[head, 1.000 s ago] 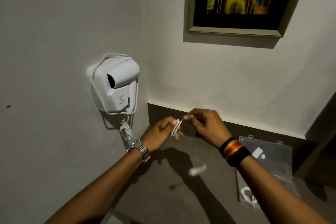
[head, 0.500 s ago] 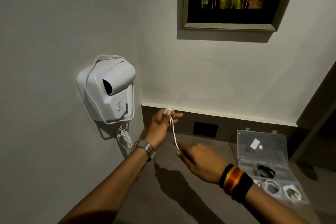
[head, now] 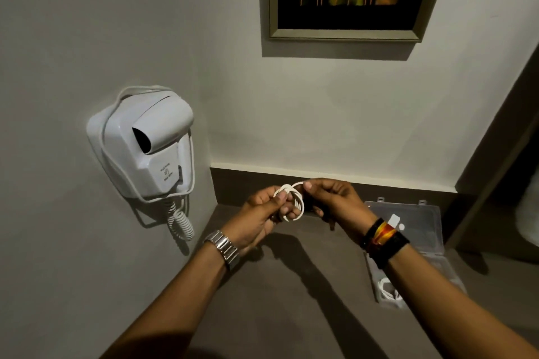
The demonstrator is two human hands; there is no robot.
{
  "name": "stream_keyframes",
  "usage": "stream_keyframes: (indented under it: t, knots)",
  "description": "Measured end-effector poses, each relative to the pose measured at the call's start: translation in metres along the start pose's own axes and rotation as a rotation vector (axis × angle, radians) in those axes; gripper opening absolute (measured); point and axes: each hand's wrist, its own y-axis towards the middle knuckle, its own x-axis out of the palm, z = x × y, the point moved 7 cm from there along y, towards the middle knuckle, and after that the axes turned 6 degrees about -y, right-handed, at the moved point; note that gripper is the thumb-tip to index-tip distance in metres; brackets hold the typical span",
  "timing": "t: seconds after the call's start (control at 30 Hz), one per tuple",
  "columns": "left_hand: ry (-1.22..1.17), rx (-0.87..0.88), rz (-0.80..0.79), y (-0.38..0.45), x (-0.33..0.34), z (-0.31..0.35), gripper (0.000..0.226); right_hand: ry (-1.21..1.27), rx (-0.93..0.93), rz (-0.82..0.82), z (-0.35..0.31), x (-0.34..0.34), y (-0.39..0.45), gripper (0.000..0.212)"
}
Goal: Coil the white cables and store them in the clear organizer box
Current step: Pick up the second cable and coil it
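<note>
Both hands up over the counter (head: 291, 300): our left hand (head: 256, 216) grip pinches the coiled white cable (head: 294, 201), right hand (head: 335, 201) grip pinches its top loop. Clear organizer box (head: 420, 221) sits open at right, one coil (head: 388, 290) inside.

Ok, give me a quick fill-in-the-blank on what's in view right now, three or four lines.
1. Both hands hold a coiled ____ cable above the counter.
2. The left hand has a metal ____ on its wrist.
3. The clear box lies on the person's ____ side with its lid open.
4. A hair dryer is mounted on the ____.

Missing words: white; watch; right; wall
</note>
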Motion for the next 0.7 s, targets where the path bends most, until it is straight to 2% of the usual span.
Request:
stream_keyframes:
  t: [0.07, 0.2, 0.3, 0.37, 0.43, 0.47, 0.5, 0.57, 0.7]
  knots:
    - [0.124, 0.012, 0.053, 0.001, 0.001, -0.004, 0.022, 0.014, 0.032, -0.019, 0.009, -0.002, 0.001, 0.033]
    - [0.685, 0.151, 0.191, 0.004, 0.006, -0.002, 0.030, 0.109, 0.043, -0.040, 0.018, -0.007, 0.000, 0.036]
    - [0.727, 0.141, 0.202, 0.008, 0.013, -0.006, 0.033, 0.040, 0.025, -0.014, 0.024, -0.023, -0.001, 0.033]
    - [0.686, 0.137, 0.166, 0.009, 0.016, -0.007, 0.035, -0.275, -0.142, 0.068, 0.021, -0.039, -0.005, 0.026]
    - [0.590, 0.112, 0.140, 0.011, 0.020, -0.009, 0.034, -0.814, -0.374, 0.181, 0.017, -0.048, -0.014, 0.022]
    - [0.520, 0.091, 0.142, 0.012, 0.022, -0.012, 0.034, -0.977, -0.429, 0.213, 0.017, -0.049, -0.018, 0.021]
    - [0.440, 0.068, 0.143, 0.013, 0.025, -0.015, 0.033, -1.025, -0.425, 0.236, 0.019, -0.052, -0.019, 0.020]
    - [0.331, 0.040, 0.141, 0.015, 0.029, -0.022, 0.033, -0.846, -0.350, 0.270, 0.026, -0.059, -0.019, 0.019]
    - [0.330, 0.053, 0.200, 0.017, 0.028, -0.026, 0.035, 0.138, 0.020, 0.309, 0.048, -0.071, -0.007, 0.013]
